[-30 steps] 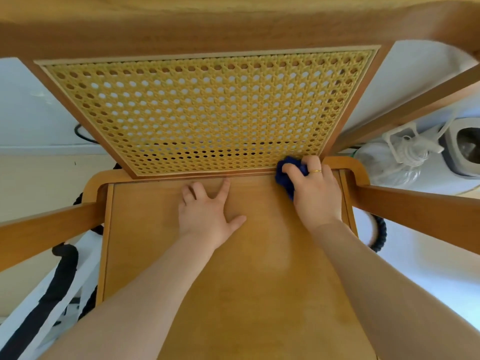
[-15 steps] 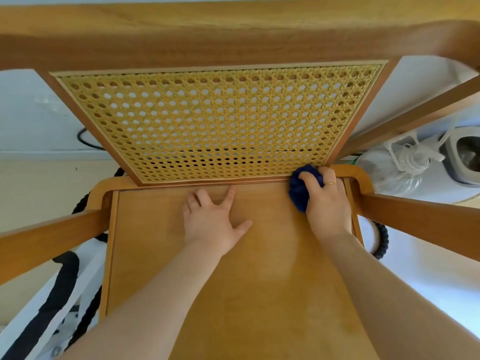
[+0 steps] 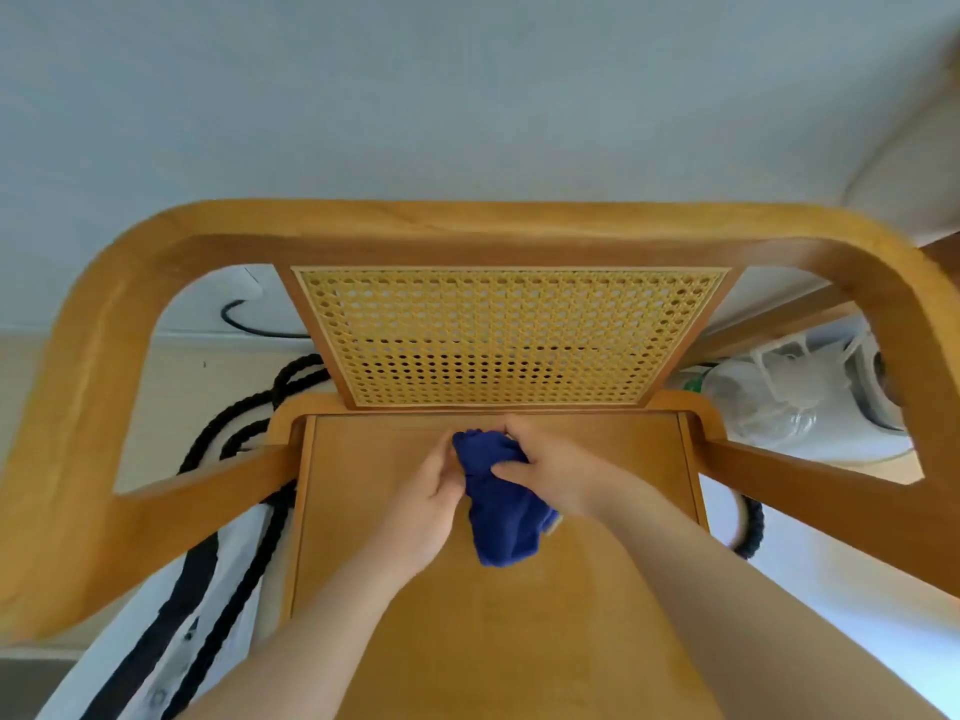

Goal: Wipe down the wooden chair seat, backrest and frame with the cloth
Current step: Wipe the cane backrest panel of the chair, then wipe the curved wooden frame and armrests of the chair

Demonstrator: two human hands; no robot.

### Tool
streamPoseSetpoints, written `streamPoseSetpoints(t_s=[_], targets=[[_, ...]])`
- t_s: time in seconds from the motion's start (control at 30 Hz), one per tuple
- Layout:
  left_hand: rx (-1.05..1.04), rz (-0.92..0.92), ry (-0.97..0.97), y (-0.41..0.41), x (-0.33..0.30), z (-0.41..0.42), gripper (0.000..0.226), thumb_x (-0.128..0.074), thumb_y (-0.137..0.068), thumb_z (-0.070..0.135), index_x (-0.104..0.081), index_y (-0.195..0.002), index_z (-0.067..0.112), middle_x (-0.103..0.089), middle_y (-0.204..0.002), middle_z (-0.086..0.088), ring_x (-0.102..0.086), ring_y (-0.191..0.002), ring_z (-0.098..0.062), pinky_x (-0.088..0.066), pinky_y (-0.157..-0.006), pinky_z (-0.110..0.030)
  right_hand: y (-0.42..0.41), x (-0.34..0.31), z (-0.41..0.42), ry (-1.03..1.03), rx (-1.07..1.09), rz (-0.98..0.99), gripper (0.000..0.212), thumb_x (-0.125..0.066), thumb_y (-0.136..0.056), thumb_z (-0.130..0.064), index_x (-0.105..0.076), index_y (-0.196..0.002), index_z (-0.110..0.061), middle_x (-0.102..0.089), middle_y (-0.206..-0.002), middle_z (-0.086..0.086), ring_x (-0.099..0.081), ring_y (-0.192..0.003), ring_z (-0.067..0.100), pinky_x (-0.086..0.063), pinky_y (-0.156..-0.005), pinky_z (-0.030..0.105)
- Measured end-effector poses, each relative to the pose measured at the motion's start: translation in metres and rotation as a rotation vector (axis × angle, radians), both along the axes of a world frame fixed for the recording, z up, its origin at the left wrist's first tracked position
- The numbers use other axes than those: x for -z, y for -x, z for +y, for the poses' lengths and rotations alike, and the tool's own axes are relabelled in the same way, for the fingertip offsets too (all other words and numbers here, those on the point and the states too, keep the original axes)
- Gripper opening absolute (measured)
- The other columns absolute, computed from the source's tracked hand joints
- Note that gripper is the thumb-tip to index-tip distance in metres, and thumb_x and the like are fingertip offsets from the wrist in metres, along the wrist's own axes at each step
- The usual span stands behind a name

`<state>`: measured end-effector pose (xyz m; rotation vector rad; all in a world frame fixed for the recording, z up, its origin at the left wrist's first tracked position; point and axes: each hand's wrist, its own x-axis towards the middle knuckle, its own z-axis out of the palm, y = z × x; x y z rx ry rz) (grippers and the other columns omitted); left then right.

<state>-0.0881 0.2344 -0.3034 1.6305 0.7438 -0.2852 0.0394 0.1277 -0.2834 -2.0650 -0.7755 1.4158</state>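
dark blue cloth (image 3: 501, 506) at the fingers (image 3: 511, 470); honey-brown wood seat (image 3: 467, 615) below them; yellow honeycomb-weave cane backrest (image 3: 506, 337) beyond the fingertips.

- honey-coloured wooden chair seat (image 3: 597, 615): smooth, faint satin sheen, fine grain.
- curved wooden chair frame (image 3: 498, 226): the same smooth, lightly glossy wood.
- pale yellow woven cane backrest panel (image 3: 509, 335): open mesh, matt, textured.
- dark blue crumpled cloth (image 3: 501, 506): soft, matt, fuzzy fabric.
- black twisted rope (image 3: 244, 423): rough, braided fibre.

No readable text anywhere — perhaps small marks, too blurred to tell.
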Motion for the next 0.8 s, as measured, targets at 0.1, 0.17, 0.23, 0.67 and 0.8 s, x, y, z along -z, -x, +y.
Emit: streamPoseSetpoints(t_s=[0.1,0.17,0.23,0.67,0.8], targets=[[-0.039,-0.143,0.135,0.017,-0.037,0.005,0.054,-0.038,-0.096,0.003,-0.030,-0.131,0.043,-0.047,-0.128,0.024,-0.044,-0.115,0.014,-0.040,-0.092,-0.008,0.007,-0.038,0.007,0.000,0.007,0.048,0.016,-0.049,-0.095,-0.018,-0.036,-0.103,-0.023,-0.055,-0.089,0.001,-0.050,-0.071,0.014,-0.040,-0.059,0.025],[0.020,-0.173,0.092,0.025,-0.053,0.014,0.072,-0.047,-0.091,0.002,-0.019,-0.132,0.053,-0.040,-0.137,0.017,-0.043,-0.122,0.005,-0.040,-0.100,-0.019,0.010,-0.061,0.013,0.013,-0.068,0.044,0.012,-0.049,-0.095,-0.019,-0.039,-0.100,-0.021,-0.055,-0.087,0.000,-0.050,-0.071,0.014,-0.040,-0.060,0.026],[0.127,-0.193,-0.083,0.031,-0.072,0.025,0.078,-0.057,-0.087,0.005,-0.020,-0.128,0.059,-0.033,-0.139,0.017,-0.036,-0.125,0.006,-0.035,-0.104,-0.023,0.016,-0.084,0.018,0.007,-0.125,-0.008,0.006,-0.049,-0.095,-0.017,-0.047,-0.100,-0.015,-0.058,-0.092,0.002,-0.053,-0.077,0.017,-0.042,-0.066,0.028],[0.150,-0.280,-0.246,0.097,-0.188,0.105,0.023,-0.054,-0.091,0.020,-0.050,-0.069,0.020,-0.054,-0.069,0.006,-0.049,-0.066,-0.006,-0.039,-0.066,-0.026,0.082,-0.194,0.069,-0.181,-0.017,-0.144,0.018,-0.041,-0.097,-0.008,-0.058,-0.094,-0.015,-0.057,-0.071,-0.012,-0.050,-0.064,0.007,-0.039,-0.065,0.026],[0.008,-0.341,-0.108,0.123,-0.204,0.121,0.018,-0.051,-0.093,0.019,-0.054,-0.076,0.014,-0.056,-0.067,0.004,-0.051,-0.061,-0.007,-0.039,-0.060,-0.020,0.098,-0.212,0.092,-0.250,0.293,0.071,0.013,-0.043,-0.096,-0.011,-0.054,-0.091,-0.007,-0.057,-0.071,0.021,-0.051,-0.057,0.021,-0.038,-0.050,0.025]])
